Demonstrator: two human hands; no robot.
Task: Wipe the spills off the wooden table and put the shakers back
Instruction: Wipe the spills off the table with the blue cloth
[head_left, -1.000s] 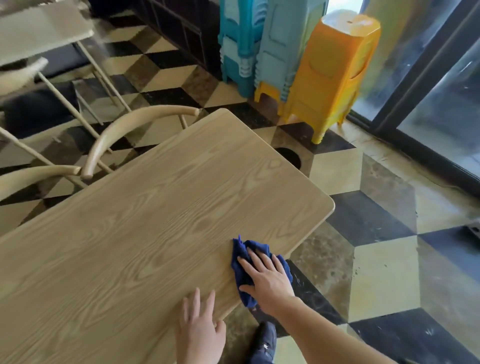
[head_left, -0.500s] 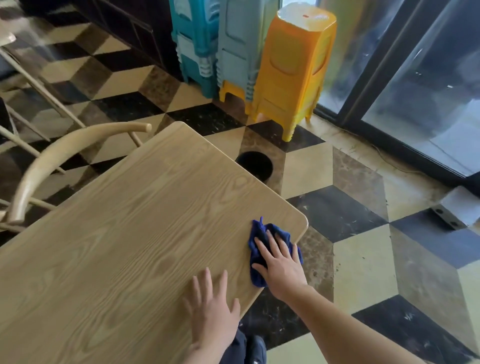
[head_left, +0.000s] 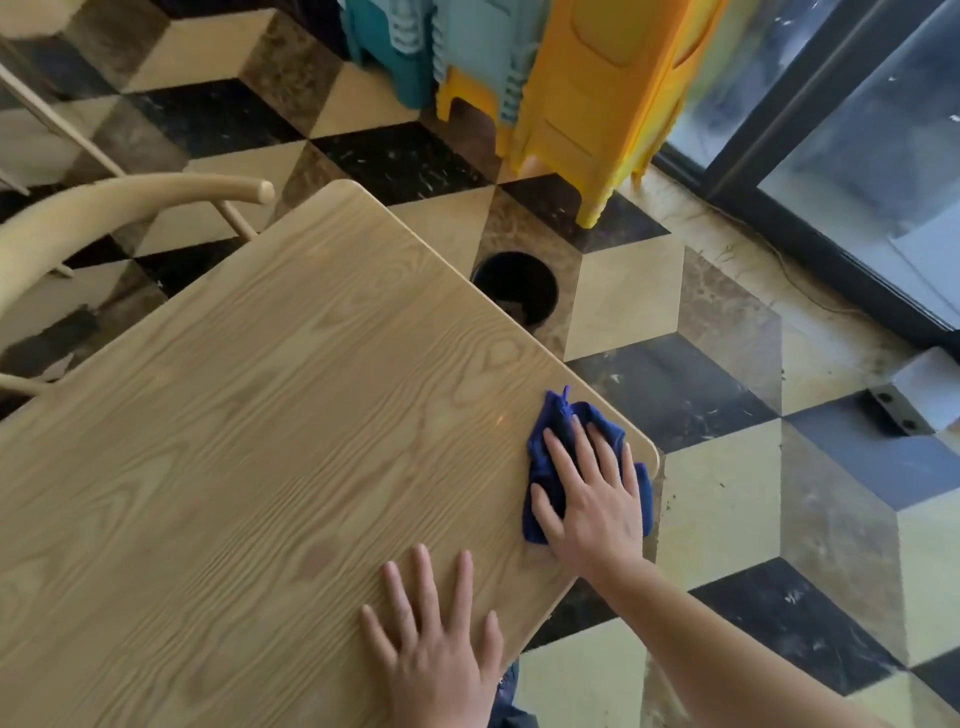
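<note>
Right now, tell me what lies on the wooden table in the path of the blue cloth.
Nothing visible does. The right hand presses the blue cloth flat near the wooden table's corner, and the left hand rests flat nearer the person. No shakers show on the part of the tabletop in view.

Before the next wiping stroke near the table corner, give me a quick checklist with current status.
1. Right hand flat on the blue cloth: ok.
2. Cloth fully on the wooden table: not ok, its right edge is at the corner's edge.
3. Left hand flat on the table, bracing: ok.
4. Spills left on the visible tabletop: cannot tell, only a faint small mark near the cloth.
5. Shakers ready to put back: not ok, none in view.
</note>
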